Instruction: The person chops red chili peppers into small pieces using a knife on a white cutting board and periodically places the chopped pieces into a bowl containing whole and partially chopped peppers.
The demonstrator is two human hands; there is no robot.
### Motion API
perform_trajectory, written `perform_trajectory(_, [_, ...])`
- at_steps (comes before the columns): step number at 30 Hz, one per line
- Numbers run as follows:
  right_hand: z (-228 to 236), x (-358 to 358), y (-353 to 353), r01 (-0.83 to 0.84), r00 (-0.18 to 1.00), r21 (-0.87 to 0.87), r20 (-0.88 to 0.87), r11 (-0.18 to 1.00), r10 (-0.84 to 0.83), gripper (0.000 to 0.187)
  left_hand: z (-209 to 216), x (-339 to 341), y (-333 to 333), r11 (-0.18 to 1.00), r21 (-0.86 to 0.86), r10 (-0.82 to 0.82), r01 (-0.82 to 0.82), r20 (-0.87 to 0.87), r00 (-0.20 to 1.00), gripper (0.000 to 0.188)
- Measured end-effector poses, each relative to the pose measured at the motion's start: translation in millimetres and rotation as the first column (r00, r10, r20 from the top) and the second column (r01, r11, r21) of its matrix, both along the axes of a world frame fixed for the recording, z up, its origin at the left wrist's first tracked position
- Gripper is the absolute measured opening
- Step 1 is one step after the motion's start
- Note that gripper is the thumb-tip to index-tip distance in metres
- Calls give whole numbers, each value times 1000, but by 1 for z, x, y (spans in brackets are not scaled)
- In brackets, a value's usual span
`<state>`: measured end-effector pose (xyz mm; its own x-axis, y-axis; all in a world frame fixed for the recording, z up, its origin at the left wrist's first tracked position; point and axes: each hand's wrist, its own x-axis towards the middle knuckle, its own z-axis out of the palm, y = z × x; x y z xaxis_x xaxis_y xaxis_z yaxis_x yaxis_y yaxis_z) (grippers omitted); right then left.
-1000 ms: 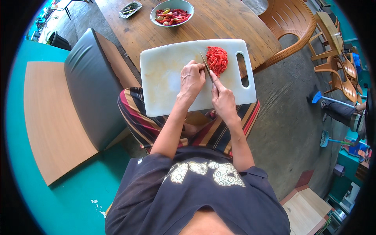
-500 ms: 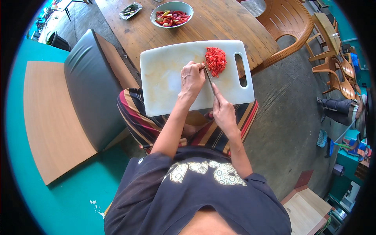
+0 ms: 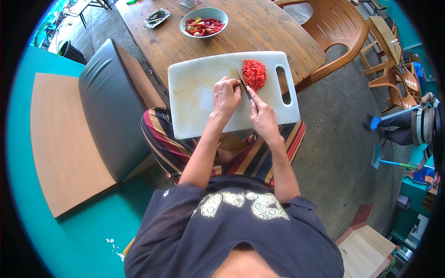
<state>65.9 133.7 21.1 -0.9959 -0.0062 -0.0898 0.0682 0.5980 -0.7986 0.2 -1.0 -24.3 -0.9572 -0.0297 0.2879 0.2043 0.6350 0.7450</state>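
Note:
A white cutting board [image 3: 197, 113] lies across my lap, its far side over the table edge. My right hand [image 3: 265, 121] grips a knife [image 3: 241, 79], forefinger along it, the blade slanting up and to the left. Just left of the blade, my left hand [image 3: 225, 98] is closed, with its curled fingers against the board. What those fingers pinch is too small or hidden to name. To the right of the knife sits a heap of finely sliced red chili [image 3: 254, 74], near the board's handle slot.
On the wooden table [image 3: 259, 32] stand a bowl [image 3: 185, 31] of red chilies and shallots and a small dish [image 3: 156, 18] of dark green pieces. A brown plastic chair [image 3: 340, 28] is at the right. A dark padded seat [image 3: 109, 111] stands left. A person [image 3: 401, 127] sweeps farther right.
The knife has swung away from my left fingertips, its tip now higher and farther left. My left hand has barely moved. At the right, the person's legs and broom have shifted.

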Motion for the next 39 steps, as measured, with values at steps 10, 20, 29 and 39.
perform_trajectory(10, [-1, 24, 4, 78, 997, -104, 28, 992, -75, 41, -1, 2, -1, 995, 93, 26, -26, 3, 1000, 15])
perform_trajectory(20, [-2, 22, 2, 97, 995, -129, 29, 987, -94, 40, 2, 4, -4, 993, 117, 15, -25, 80, 997, 15])
perform_trajectory(29, [-11, 30, -1, 63, 990, 73, -128, 995, -53, 49, 2, 4, 1, 997, 79, 11, -17, 75, 997, 17])
perform_trajectory(39, [-4, 23, -4, 19, 994, 253, -106, 967, 8, 55, 4, -2, 1, 1000, 0, 4, -4, 50, 999, 17])
